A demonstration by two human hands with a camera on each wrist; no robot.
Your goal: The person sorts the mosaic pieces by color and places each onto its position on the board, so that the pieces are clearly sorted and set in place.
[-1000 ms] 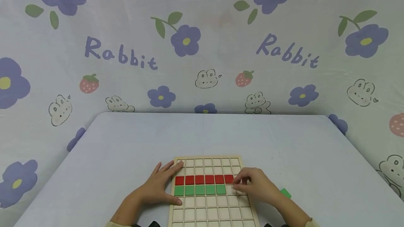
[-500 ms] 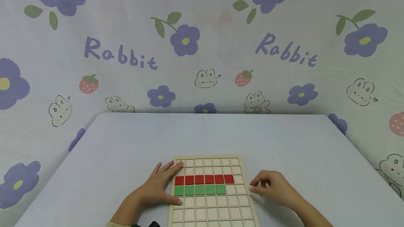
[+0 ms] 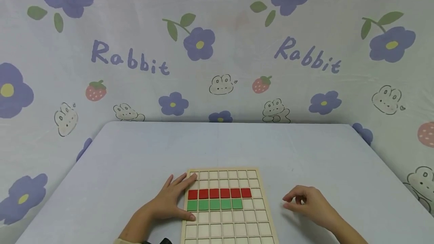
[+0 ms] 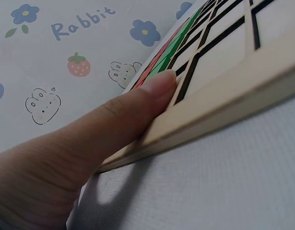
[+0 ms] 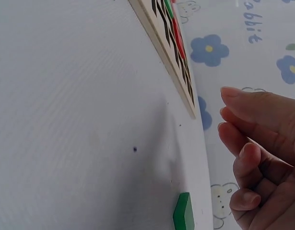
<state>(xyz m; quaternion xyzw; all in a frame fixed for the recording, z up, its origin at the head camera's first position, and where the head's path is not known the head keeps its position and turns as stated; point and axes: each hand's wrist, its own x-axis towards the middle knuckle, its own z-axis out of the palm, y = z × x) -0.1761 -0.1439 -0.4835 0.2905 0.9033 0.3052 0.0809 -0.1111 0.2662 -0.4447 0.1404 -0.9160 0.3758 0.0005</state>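
Note:
A pale wooden grid board [image 3: 215, 230] lies on the table, with a row of red square tiles [image 3: 214, 193] above a row of green ones [image 3: 215, 204]. My left hand [image 3: 169, 200] rests spread on the board's left edge. In the left wrist view its thumb [image 4: 152, 91] presses on the rim. To the right of the board, my right hand [image 3: 313, 206] hovers over the table, fingers loosely bent and holding nothing. The right wrist view shows a loose green tile [image 5: 184, 212] on the table below that hand; in the head view it is hidden.
The white table [image 3: 135, 150] extends around the board on both sides and behind it. A curtain [image 3: 237, 29] printed with flowers, strawberries and rabbits hangs beyond the table's back edge.
My right hand has drawn back to the right, from over the board to beside it. The loose green tile has gone from sight in the head view. My left hand stays put.

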